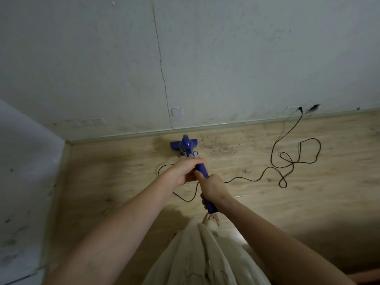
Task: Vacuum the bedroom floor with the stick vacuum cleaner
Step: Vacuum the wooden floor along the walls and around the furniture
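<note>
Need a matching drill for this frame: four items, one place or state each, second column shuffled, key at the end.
Items:
1. vacuum head
2. power cord
3. left hand
4. dark debris patch

States:
A. looped loosely on the floor, running to a wall socket
B. gripping the handle higher up the stick
C. against the baseboard
D. on the floor just right of the vacuum head

Pairs: 1-C, 2-A, 3-B, 4-D
</note>
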`<state>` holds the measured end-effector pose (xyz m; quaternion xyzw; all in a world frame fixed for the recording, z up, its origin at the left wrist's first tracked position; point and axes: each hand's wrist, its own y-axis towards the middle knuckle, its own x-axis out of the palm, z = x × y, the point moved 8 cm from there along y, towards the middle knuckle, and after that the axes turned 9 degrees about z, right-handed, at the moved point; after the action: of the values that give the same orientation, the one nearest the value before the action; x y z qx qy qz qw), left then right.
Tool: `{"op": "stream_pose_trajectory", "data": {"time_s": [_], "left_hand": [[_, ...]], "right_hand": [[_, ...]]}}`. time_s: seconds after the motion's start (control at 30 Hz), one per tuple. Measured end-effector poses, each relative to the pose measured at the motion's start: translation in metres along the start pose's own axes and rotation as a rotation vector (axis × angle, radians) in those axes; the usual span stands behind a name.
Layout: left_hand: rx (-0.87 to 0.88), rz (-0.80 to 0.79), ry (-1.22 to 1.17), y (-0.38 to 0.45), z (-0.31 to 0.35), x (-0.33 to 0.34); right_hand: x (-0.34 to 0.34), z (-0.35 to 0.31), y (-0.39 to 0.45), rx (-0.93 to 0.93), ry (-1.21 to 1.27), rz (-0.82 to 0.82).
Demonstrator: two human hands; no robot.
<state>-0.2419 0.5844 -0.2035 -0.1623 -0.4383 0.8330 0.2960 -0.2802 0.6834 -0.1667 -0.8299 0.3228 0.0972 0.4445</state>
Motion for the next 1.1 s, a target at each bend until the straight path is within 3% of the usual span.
{"op": "stream_pose_trajectory", "data": {"time_s": [0.17, 0.57, 0.9, 1.1], "left_hand": [[0.012, 0.064, 0.015, 0.013, 0.008, 0.001], [-0.050, -0.061, 0.012, 0.004, -0.004, 0.012], [-0.039, 0.043, -0.020, 0.019, 0.011, 0.019], [-0.051, -0.037, -0.007, 0.017, 0.009, 0.020]], "right_hand": [[0.007, -0.001, 0.021, -0.042, -0.107, 0.013], [-0.014, 0.003, -0.004, 0.010, -0.030, -0.065], [-0.007, 0.002, 0.032, -0.020, -0.099, -0.034], [-0.022, -0.004, 0.019, 0.006, -0.030, -0.078]]}}
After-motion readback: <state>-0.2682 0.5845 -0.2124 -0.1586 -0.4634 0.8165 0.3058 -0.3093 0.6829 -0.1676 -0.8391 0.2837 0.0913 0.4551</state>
